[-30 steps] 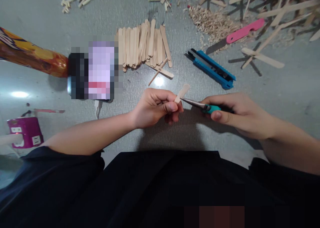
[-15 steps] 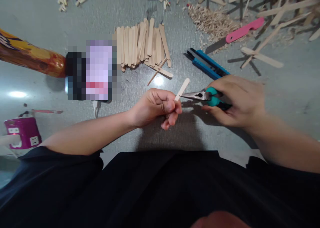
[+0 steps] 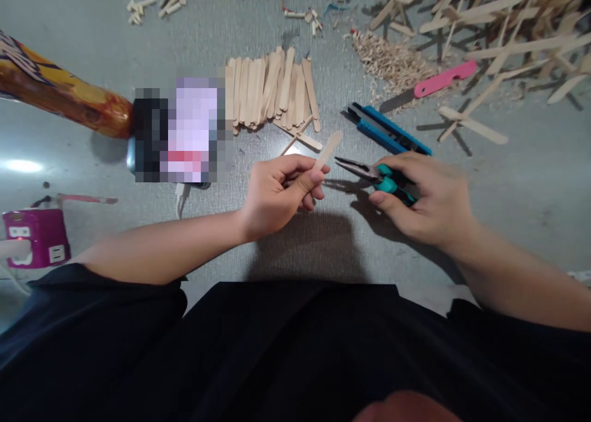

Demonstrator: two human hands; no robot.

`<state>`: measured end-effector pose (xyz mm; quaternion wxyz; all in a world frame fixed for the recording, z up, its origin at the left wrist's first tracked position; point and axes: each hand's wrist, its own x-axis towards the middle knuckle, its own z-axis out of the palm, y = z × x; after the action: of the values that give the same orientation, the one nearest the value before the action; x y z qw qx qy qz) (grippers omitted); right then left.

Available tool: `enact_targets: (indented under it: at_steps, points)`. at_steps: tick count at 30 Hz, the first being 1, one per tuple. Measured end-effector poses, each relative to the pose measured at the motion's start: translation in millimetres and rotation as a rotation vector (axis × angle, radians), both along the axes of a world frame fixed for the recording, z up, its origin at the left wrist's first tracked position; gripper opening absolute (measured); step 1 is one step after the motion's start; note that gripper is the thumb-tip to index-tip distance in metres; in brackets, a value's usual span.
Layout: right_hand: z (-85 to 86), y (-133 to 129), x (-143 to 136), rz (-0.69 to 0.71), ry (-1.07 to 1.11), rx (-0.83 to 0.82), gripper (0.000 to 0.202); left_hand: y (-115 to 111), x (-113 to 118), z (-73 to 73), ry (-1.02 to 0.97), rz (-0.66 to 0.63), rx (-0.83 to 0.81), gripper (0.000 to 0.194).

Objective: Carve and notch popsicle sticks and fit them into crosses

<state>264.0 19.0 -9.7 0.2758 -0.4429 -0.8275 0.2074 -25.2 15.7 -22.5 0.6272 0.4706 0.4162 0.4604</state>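
Note:
Between thumb and fingers, my left hand (image 3: 284, 191) pinches a wooden craft stick (image 3: 329, 148) that points up and to the right. My right hand (image 3: 427, 197) is wrapped round the teal and black handles of needle-nose pliers (image 3: 360, 168). The pliers' jaws are slightly parted, their tips just right of the stick and apart from it. Beyond my left hand lies a pile of craft sticks (image 3: 270, 92), with two crossed sticks (image 3: 302, 137) at its near edge. A blue utility knife (image 3: 390, 130) rests beyond my right hand.
A pink-handled folding saw (image 3: 443, 80) lies by a heap of wood shavings (image 3: 390, 58). Joined sticks (image 3: 498, 15) crowd the far right. To the left are a blurred phone (image 3: 191, 129), a bottle (image 3: 64, 89) with an orange-yellow label and a purple power adapter (image 3: 37, 237).
The pliers' jaws have come off the stick and parted. My left hand has turned and shifted slightly left with the stick. The whole view has shifted a little.

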Motion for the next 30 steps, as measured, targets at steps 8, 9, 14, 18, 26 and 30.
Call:
enact_targets:
  at_steps: [8,9,14,18,26,30]
  points:
    - [3.3,-4.6,0.3,0.002,-0.036,-0.036,0.023,1.1,0.3,0.5,-0.05,-0.023,-0.043,0.048]
    - [3.1,-4.7,0.7,0.002,-0.035,-0.033,0.024,1.5,0.2,0.5,-0.059,-0.032,-0.039,0.047]
    - [2.4,-5.2,-0.2,0.005,-0.048,0.002,0.028,3.1,-0.2,-1.6,-0.075,-0.028,0.002,0.041]
    - [4.1,-7.4,-0.7,-0.023,-0.127,0.028,0.032,2.9,-0.3,-3.4,-0.091,-0.026,0.016,0.037]
    - [8.0,-5.5,-2.7,-0.024,-0.264,0.406,0.051,4.8,-0.9,0.0,-0.052,-0.019,0.029,0.043]
    - [7.2,-4.9,-3.3,-0.033,-0.25,0.424,0.053,4.6,0.2,0.5,-0.048,0.017,0.019,0.044]
